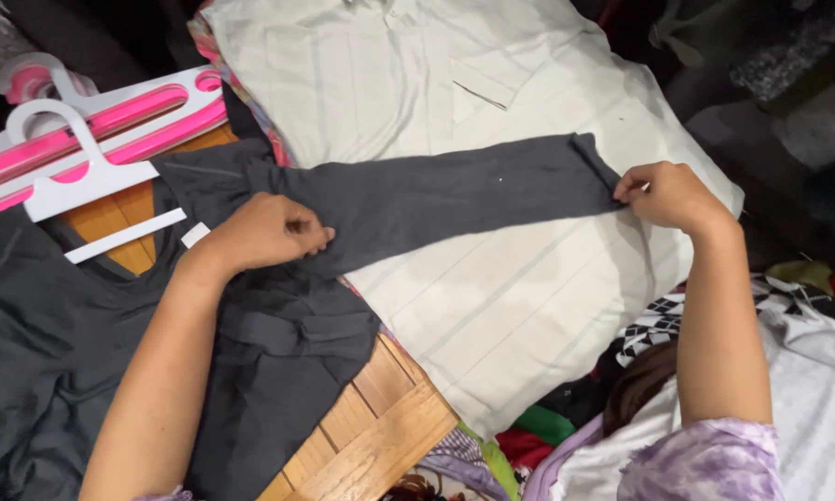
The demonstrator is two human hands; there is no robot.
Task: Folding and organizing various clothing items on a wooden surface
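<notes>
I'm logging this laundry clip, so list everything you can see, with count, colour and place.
dark shirt: one, charcoal, left, its sleeve stretched rightward
pale shirt: one, off-white striped, centre, under the sleeve
hangers: several, white and pink, upper left
wooden table: one, tan, beneath the shirts
clothes pile: mixed colours, lower right
left hand: pressing the sleeve near the shoulder
right hand: fingers pinching the sleeve cuff

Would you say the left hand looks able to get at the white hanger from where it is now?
Probably yes. The left hand pinches the dark grey shirt, and the white hanger lies close to its left with only flat cloth between them, though it would have to let go.
</notes>
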